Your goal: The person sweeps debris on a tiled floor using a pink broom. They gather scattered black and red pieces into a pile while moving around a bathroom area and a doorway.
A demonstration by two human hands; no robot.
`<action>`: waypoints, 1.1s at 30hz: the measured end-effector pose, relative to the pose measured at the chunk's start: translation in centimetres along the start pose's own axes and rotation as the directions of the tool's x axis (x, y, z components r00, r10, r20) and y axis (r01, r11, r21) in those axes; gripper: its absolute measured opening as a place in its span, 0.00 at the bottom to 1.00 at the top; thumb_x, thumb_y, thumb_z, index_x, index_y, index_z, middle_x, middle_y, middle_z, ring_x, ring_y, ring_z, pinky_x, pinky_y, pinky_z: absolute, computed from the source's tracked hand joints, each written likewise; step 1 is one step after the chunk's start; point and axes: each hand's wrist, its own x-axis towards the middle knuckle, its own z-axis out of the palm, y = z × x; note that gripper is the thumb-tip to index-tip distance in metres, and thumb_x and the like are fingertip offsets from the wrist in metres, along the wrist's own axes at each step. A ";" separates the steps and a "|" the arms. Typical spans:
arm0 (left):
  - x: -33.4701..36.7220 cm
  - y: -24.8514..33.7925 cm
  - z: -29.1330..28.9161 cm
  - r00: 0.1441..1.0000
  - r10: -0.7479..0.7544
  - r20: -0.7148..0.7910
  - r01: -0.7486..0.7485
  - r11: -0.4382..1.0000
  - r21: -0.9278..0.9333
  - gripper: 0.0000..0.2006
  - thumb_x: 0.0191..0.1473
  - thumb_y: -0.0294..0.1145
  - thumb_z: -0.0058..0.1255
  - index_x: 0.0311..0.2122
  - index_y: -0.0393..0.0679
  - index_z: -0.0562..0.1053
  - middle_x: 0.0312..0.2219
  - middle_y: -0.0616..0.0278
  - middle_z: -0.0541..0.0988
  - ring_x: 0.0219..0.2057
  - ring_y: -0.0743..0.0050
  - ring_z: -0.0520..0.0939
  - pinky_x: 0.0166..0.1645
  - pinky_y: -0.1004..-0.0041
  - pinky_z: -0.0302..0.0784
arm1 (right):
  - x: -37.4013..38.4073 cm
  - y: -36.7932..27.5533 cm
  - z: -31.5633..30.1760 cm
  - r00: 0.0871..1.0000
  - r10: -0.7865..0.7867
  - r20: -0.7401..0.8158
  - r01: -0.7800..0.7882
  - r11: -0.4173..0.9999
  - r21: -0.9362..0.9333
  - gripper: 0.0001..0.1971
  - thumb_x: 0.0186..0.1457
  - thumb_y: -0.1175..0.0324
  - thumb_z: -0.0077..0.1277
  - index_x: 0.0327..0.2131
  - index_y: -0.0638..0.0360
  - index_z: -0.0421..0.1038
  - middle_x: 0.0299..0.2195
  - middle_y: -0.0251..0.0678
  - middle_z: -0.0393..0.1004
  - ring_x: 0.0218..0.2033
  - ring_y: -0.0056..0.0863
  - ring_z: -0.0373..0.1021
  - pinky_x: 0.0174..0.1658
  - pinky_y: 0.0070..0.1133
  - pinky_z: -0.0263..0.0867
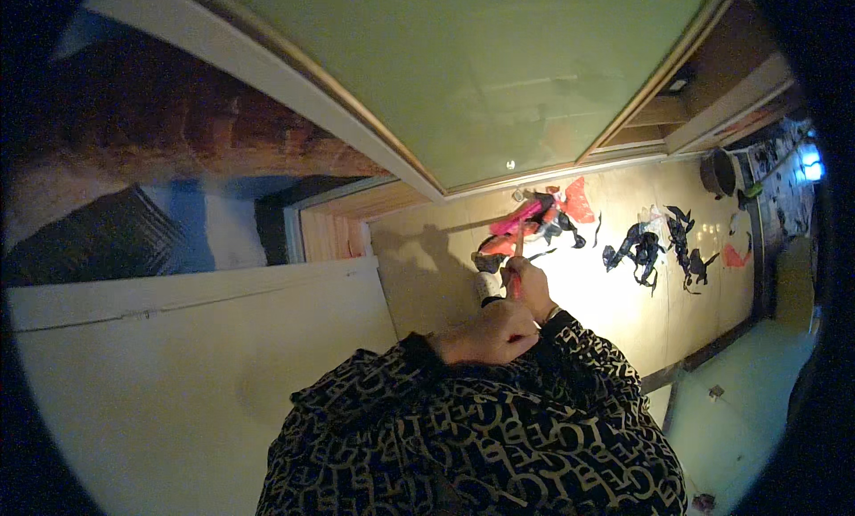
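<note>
Both my hands close around a thin red handle (517, 265) that points away from me toward the floor. My right hand (532, 284) grips it farther out, with a bracelet at the wrist. Fisted just behind it on the near end is my left hand (490, 333). Both sleeves are black with a beige pattern. The handle's far end reaches a heap of pink and red plastic scraps (534, 215) mixed with black pieces on the tan floor (606, 302). A white shoe tip (487, 285) shows beside my hands.
Black scraps (646, 244) and a red piece (735, 256) lie scattered to the right. A dark bucket (717, 170) stands at the far right corner. A white panel (196, 373) fills the left, and a pale green wall (481, 80) rises ahead.
</note>
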 end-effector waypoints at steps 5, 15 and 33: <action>2.4 4.5 -1.7 0.993 -0.085 0.086 0.084 0.996 0.011 0.15 0.50 0.27 0.53 0.17 0.38 0.62 0.17 0.56 0.63 0.22 0.55 0.67 0.30 0.62 0.62 | 0.3 1.0 0.0 1.000 -0.029 -0.006 0.029 0.998 0.054 0.11 0.53 0.61 0.50 0.32 0.58 0.75 0.28 0.47 0.75 0.27 0.47 0.73 0.29 0.35 0.67; 6.5 -0.8 4.7 0.988 -0.024 0.151 -0.011 0.973 0.231 0.14 0.46 0.31 0.51 0.14 0.37 0.65 0.16 0.51 0.67 0.22 0.52 0.71 0.29 0.60 0.63 | -0.9 2.1 2.9 0.758 0.324 -0.566 -0.040 0.889 0.455 0.08 0.49 0.66 0.51 0.26 0.61 0.74 0.22 0.39 0.74 0.26 0.35 0.73 0.29 0.27 0.67; -13.9 5.2 0.3 0.971 -0.215 -0.101 0.227 0.965 0.131 0.14 0.50 0.26 0.52 0.16 0.38 0.63 0.16 0.55 0.65 0.20 0.56 0.68 0.28 0.61 0.61 | -5.3 -1.3 21.3 0.909 -0.120 0.399 -0.093 0.876 0.473 0.11 0.47 0.63 0.53 0.34 0.57 0.71 0.33 0.44 0.74 0.34 0.46 0.72 0.37 0.34 0.69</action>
